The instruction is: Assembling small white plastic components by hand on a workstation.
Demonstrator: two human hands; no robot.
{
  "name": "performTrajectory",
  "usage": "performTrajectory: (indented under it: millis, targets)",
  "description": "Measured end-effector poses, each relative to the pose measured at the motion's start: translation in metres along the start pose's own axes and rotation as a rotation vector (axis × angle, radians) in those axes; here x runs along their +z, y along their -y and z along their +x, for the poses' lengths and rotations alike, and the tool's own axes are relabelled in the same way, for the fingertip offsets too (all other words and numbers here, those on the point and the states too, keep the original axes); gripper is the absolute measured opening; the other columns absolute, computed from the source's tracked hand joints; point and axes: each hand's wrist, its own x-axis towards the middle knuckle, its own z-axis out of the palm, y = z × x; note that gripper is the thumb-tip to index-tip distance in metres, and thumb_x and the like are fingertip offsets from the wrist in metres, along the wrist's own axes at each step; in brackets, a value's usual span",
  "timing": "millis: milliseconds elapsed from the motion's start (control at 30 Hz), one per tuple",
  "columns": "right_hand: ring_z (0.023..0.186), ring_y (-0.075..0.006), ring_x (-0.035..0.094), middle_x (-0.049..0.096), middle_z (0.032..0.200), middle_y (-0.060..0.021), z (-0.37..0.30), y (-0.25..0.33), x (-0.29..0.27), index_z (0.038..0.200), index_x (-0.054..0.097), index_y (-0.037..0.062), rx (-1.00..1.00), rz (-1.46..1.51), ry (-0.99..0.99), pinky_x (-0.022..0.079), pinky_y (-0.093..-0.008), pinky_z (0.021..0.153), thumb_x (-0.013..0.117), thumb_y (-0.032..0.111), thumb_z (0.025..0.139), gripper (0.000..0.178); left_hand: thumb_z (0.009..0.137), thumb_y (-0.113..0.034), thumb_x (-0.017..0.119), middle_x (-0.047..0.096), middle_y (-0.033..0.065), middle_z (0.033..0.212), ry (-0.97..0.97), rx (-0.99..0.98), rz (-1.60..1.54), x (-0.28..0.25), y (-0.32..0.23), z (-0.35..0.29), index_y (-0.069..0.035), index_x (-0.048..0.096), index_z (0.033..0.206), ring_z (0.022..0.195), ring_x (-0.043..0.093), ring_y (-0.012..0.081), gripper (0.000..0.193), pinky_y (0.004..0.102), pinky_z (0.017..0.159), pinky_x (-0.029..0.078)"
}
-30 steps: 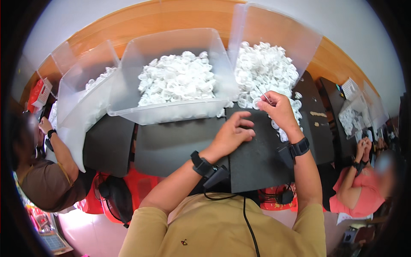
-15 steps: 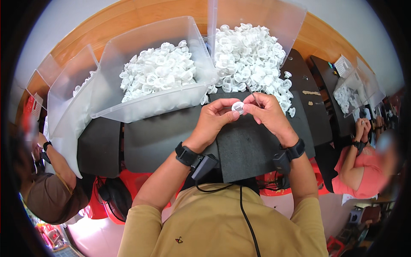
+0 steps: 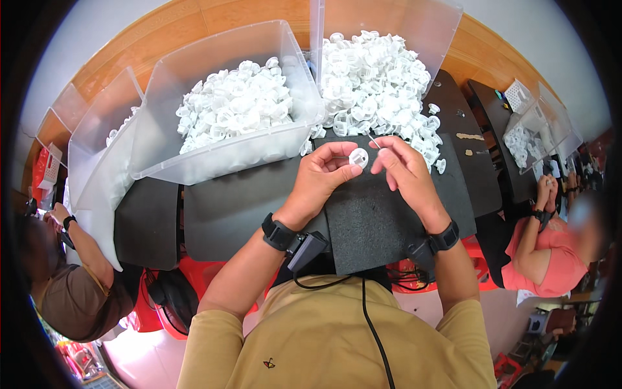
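Between the thumb and fingers of my left hand [image 3: 319,176] is a small round white plastic part [image 3: 358,157], its hollow face with slots turned up. My right hand [image 3: 408,174] is closed on a thin metal rod-like tool [image 3: 373,141], whose tip points up and away; the rest of it is hidden by the fingers. The right fingertips are slightly apart from the part. Both hands are above a dark grey mat [image 3: 369,233], just in front of a large heap of similar white parts [image 3: 379,81].
A clear bin [image 3: 227,155] with more white parts stands at the left. Behind the heap rises another clear bin [image 3: 389,16], tipped toward me. Co-workers sit at the left [image 3: 78,298] and right [image 3: 547,249]. A cable [image 3: 372,324] hangs down my front.
My right hand has drawn back a little to the right, leaving a gap between its fingers and the white part. The left hand keeps holding the part, which is tilted differently.
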Motion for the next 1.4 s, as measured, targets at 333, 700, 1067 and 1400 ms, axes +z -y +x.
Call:
performTrajectory:
  millis: [333,700,1067,1400]
  targets:
    - [0.058,-0.0105,0.057,0.063,0.068,-0.0048,-0.027,0.009,-0.001,0.119,0.064,0.008,-0.1,-0.377,-0.032,0.045,-0.0268,0.057,0.05,0.006,0.093,0.03,0.089,-0.008,0.067,0.062,0.0049,0.113,0.012,-0.101,-0.159,0.0,-0.001,-0.001,-0.003,0.057,0.123,0.101,0.061,0.0117,0.036,0.0265,0.09,0.051]
    - [0.064,-0.0217,0.062,0.063,0.073,-0.0092,-0.034,0.009,-0.001,0.119,0.066,0.0158,-0.219,-0.549,-0.093,0.049,-0.0318,0.061,0.053,0.002,0.087,0.037,0.086,-0.004,0.07,0.064,0.0049,0.109,0.02,-0.09,-0.135,0.0,-0.003,-0.001,-0.002,0.059,0.12,0.098,0.061,0.0103,0.037,0.0245,0.087,0.051]
    - [0.062,-0.0244,0.061,0.061,0.07,-0.0085,-0.036,0.011,0.004,0.116,0.068,0.019,-0.231,-0.636,-0.117,0.048,-0.0355,0.059,0.057,0.004,0.086,0.035,0.084,-0.002,0.072,0.065,0.0051,0.109,0.023,-0.065,-0.107,0.001,-0.001,-0.001,-0.001,0.059,0.12,0.097,0.061,0.0096,0.038,0.0232,0.086,0.05]
    - [0.066,-0.0279,0.063,0.065,0.076,-0.009,-0.036,0.009,0.004,0.116,0.067,0.0188,-0.274,-0.655,-0.141,0.049,-0.0374,0.059,0.057,0.002,0.084,0.037,0.084,-0.002,0.071,0.065,0.0055,0.11,0.024,-0.061,-0.084,0.002,-0.003,-0.002,-0.001,0.06,0.119,0.099,0.061,0.0104,0.037,0.025,0.088,0.05]
